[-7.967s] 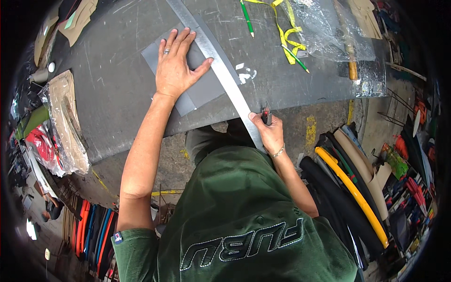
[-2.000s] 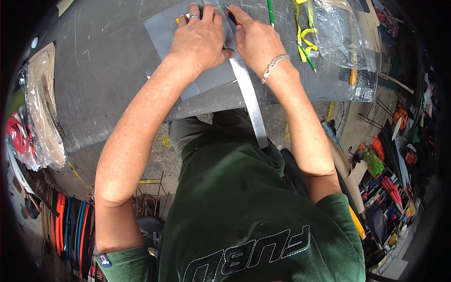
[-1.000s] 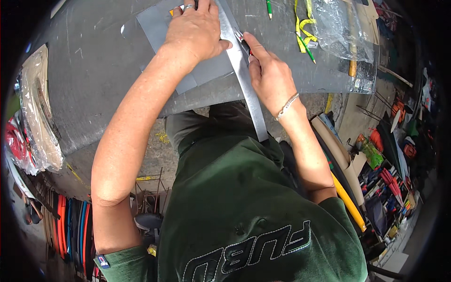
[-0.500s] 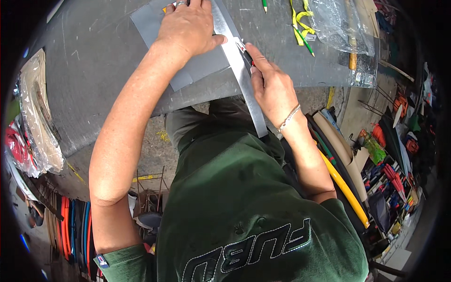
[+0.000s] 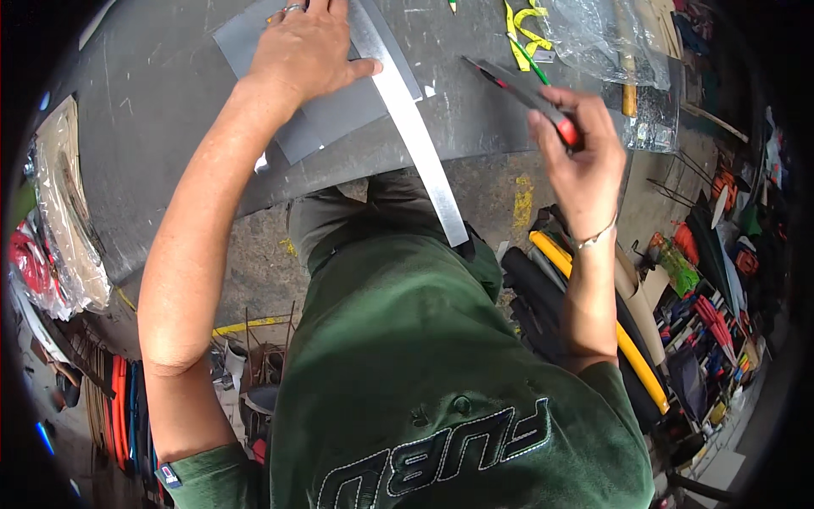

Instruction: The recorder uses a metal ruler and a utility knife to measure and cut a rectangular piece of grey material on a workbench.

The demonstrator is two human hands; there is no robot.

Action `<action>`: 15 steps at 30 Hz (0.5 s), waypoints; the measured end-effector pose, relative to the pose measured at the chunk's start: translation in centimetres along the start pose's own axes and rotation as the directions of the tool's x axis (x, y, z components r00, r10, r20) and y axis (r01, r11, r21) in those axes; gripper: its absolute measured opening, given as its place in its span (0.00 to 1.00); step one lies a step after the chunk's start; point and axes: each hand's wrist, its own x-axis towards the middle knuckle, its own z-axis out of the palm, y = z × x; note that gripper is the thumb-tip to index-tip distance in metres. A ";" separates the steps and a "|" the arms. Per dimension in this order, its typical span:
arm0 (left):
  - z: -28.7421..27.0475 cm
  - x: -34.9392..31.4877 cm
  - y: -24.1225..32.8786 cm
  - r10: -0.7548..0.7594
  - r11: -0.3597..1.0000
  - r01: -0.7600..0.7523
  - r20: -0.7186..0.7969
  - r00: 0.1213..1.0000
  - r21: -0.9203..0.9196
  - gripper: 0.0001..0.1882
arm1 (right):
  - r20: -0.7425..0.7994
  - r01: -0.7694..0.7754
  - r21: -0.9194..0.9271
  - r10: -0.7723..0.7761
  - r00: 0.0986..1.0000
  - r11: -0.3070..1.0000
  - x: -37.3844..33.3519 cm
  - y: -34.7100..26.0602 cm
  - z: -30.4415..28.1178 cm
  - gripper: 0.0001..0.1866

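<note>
My left hand (image 5: pixel 307 53) lies flat with its fingers spread, pressing on a grey sheet (image 5: pixel 339 119). Its thumb touches the long metal ruler (image 5: pixel 415 140), which crosses the sheet and juts past the table's near edge. Only part of the fingers shows at the top rim. Farther right, my right hand (image 5: pixel 589 161) grips a black and red utility knife (image 5: pixel 519 92), held up and apart from the ruler and sheet, its tip pointing up and left. Small pale scraps (image 5: pixel 430 91) lie by the sheet's edge.
On the dark worktable (image 5: pixel 170 110) lie a yellow measuring tape (image 5: pixel 520 38), a green pencil (image 5: pixel 528 58), clear plastic sheeting (image 5: pixel 585 42) and a wooden stick (image 5: pixel 629 97). Plastic-wrapped brown material (image 5: pixel 61 187) sits at the left. A yellow roll (image 5: pixel 642 360) and dark rolls stand beside my right arm.
My right hand has lifted the utility knife off the ruler's edge and swung it right, toward the table's near edge. My left hand stays on the ruler and sheet; the whole view has shifted slightly.
</note>
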 end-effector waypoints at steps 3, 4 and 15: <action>4.4 -0.1 -4.0 0.291 0.595 -0.660 -0.642 0.709 -0.459 0.50 | -0.002 0.220 0.127 -0.222 0.975 0.967 3.7 -0.5 1.3 0.13; 4.5 0.2 -3.6 0.291 0.597 -0.658 -0.641 0.711 -0.459 0.50 | -0.004 0.113 0.355 -0.120 0.993 0.928 4.9 0.2 3.0 0.14; 5.2 1.0 -2.3 0.059 0.995 -0.041 -0.215 0.975 0.089 0.52 | 0.280 -0.311 0.854 0.136 0.950 0.418 13.9 -5.5 12.1 0.30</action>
